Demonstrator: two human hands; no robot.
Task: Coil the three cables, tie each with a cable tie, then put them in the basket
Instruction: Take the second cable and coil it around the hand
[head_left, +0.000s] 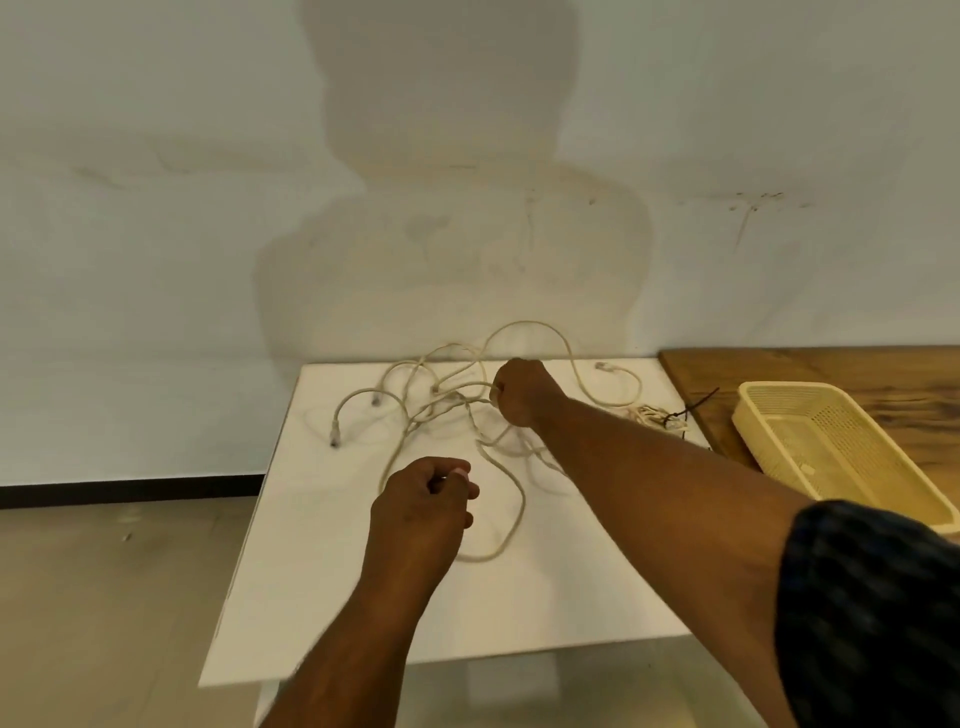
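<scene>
Head view: my right hand (519, 392), frame centre, is fisted around a strand of the loose cables (447, 400) tangled on the white table (322, 597). Left hand (423, 506) below it pinches another strand. One coiled cable (655, 415) with a black tie sits mid-right, near the empty basket (831, 447). My right forearm hides some strands.

Pale cream cables (457, 400) are spread in a loose tangle across the white table's far half. A coiled bundle (652, 415), bound by a black cable tie (693, 408), lies just left of the empty yellow perforated basket (779, 400).
</scene>
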